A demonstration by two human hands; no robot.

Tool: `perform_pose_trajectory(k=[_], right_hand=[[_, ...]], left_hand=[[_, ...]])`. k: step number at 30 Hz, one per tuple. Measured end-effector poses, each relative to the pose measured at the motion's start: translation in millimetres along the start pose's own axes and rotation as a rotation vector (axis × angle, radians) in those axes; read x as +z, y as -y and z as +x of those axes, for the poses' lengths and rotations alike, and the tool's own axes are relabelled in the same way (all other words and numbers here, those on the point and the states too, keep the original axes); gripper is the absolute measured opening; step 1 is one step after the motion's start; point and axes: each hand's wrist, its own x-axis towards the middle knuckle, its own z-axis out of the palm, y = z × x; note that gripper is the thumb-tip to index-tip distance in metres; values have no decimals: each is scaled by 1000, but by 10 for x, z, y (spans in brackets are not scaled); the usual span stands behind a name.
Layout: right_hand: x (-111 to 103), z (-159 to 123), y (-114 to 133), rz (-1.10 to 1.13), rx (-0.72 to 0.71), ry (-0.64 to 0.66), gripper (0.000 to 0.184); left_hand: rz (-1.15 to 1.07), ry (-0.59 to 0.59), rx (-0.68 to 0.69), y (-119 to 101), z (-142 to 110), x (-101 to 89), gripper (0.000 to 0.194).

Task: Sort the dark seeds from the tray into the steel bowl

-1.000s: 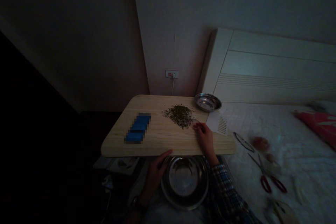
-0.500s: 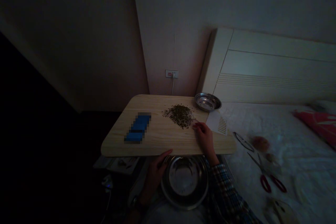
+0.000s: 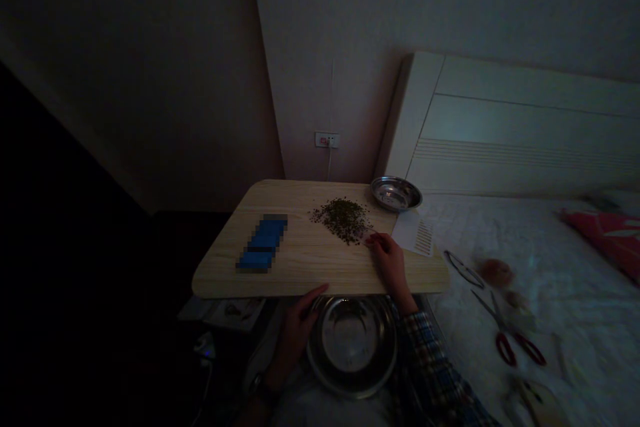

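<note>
A loose pile of small dark greenish-brown grains [image 3: 345, 219] lies spread on the light wooden board [image 3: 310, 273]. At the pile's right lower edge is my right hand [image 3: 387, 257], its fingertips pinched together. What they hold, if anything, is too small and dim to make out; a faint pinkish, see-through patch shows beside them. My left hand [image 3: 297, 327] is by the board's front edge, its fingers stretched out and one fingertip against the edge. Close to that hand, a large shiny metal basin [image 3: 353, 383] sits below the board, in front of my body.
A smaller metal bowl [image 3: 397, 195] stands at the board's back right, beside a white slotted sheet [image 3: 415, 233]. A blurred-out blue object [image 3: 263, 243] lies left. On the bed [image 3: 590, 293] are red-handled scissors [image 3: 506, 333] and glasses [image 3: 464, 269]. A wall socket [image 3: 327, 140] is behind.
My right hand has shifted very slightly left at the edge of the pile. My left hand, the basin and the bowl look the same.
</note>
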Motion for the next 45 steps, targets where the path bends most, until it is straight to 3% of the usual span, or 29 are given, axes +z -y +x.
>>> perform_pose_trajectory(k=[29, 45], right_hand=[[8, -2, -14, 34, 15, 9, 19], [-43, -18, -39, -78, 52, -160, 25]], left_hand=[[40, 5, 19, 44, 2, -10, 39], [36, -11, 32, -13, 0, -10, 36]])
